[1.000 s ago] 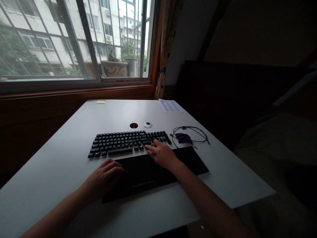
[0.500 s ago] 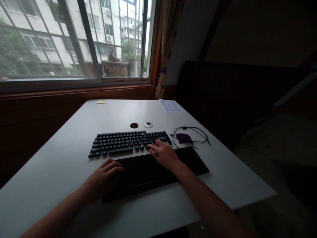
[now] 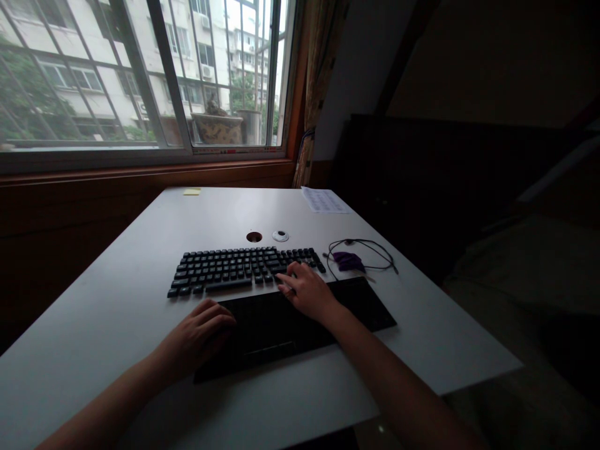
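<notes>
Black keycaps [image 3: 225, 265] lie in keyboard-like rows on the white table, with bits of tabletop showing between them. In front of them is a flat black keyboard base [image 3: 267, 328], set at a slant. My left hand [image 3: 204, 328] grips the base's left end, its fingers bent over the top and its thumb hidden. Reaching across the base, my right hand [image 3: 307, 290] is at the right part of the keycap rows. Its index finger points left onto the keycaps, apart from the thumb below. No keycap shows between those fingers.
Right of the keycaps lie a looped black cable [image 3: 382, 250] and a purple item [image 3: 348, 261]. Behind are a round hole [image 3: 254, 237] in the table and a white ring-shaped cover [image 3: 280, 235]. Printed paper [image 3: 325, 200] and a yellow note [image 3: 192, 192] are along the far edge.
My right hand has shifted slightly left over the keycaps, and its index finger and thumb are a little further apart. My left hand and the base have stayed put.
</notes>
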{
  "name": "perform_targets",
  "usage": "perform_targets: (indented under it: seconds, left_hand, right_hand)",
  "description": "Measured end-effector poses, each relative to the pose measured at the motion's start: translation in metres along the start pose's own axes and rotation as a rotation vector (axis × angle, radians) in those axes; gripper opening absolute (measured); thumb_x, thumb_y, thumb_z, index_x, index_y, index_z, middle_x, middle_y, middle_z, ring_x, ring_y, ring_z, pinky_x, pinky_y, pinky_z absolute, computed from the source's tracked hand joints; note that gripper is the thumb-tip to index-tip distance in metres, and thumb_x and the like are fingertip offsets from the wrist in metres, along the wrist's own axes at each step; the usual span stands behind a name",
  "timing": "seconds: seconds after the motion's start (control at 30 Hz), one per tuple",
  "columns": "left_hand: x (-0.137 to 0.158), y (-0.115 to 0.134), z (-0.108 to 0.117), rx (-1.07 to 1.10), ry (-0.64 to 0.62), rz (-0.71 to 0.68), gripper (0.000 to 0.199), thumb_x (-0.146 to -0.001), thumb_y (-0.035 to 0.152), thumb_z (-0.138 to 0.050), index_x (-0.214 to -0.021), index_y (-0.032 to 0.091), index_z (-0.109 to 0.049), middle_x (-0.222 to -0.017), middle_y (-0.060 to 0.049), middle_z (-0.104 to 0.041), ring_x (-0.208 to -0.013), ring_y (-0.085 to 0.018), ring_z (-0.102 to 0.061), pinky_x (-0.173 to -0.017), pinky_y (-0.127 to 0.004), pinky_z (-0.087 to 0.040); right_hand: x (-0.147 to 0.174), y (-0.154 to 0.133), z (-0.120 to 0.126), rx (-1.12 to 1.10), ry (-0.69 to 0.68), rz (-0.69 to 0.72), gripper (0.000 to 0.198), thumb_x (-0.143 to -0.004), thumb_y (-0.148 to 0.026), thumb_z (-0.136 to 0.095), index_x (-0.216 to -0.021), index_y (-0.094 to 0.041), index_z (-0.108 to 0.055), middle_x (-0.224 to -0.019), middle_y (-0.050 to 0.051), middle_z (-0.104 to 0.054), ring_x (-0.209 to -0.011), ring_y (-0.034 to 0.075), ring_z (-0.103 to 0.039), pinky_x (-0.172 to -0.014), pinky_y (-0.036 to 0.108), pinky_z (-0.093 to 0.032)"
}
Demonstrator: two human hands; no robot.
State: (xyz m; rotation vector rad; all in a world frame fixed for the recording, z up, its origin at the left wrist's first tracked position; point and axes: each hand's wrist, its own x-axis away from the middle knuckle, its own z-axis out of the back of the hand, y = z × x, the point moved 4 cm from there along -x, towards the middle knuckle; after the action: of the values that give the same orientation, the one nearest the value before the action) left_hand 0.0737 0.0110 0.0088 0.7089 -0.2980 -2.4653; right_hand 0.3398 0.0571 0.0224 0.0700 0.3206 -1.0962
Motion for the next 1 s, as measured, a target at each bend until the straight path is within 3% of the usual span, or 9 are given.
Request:
perform_targets:
  seconds: [0.5, 0.73, 1.0]
  left_hand:
    - [-0.002, 0.003, 0.002, 0.007, -0.014, 0.006, 0.016, -0.096, 0.016, -0.052, -0.107, 0.021, -0.062, -0.102, -0.006, -0.065, -0.094, -0.020, -0.055, -0.083, -0.034, -0.051]
    - [0.002, -0.002, -0.001, -0.002, -0.033, 0.006, 0.016, -0.097, 0.017, -0.051, -0.110, 0.021, -0.061, -0.105, -0.007, -0.065, -0.096, -0.021, -0.055, -0.084, -0.035, -0.051]
    - [0.000, 0.000, 0.000, 0.001, -0.021, 0.011, 0.016, -0.096, 0.018, -0.052, -0.108, 0.021, -0.062, -0.103, -0.007, -0.065, -0.095, -0.020, -0.056, -0.083, -0.034, -0.051]
  right_hand:
    - [0.000, -0.003, 0.002, 0.006, 0.010, 0.007, 0.041, -0.097, -0.044, -0.050, -0.130, -0.023, -0.061, -0.113, 0.010, -0.057, -0.102, 0.024, -0.051, -0.087, 0.037, -0.047]
    - [0.005, 0.015, 0.006, 0.012, 0.110, -0.083, 0.031, -0.097, -0.028, -0.049, -0.121, -0.022, -0.067, -0.107, 0.009, -0.057, -0.101, 0.023, -0.051, -0.088, 0.036, -0.046]
    - [0.010, 0.018, 0.003, 0.020, 0.074, -0.088, 0.030, -0.095, -0.025, -0.052, -0.120, -0.025, -0.068, -0.106, 0.009, -0.057, -0.099, 0.022, -0.052, -0.085, 0.035, -0.047]
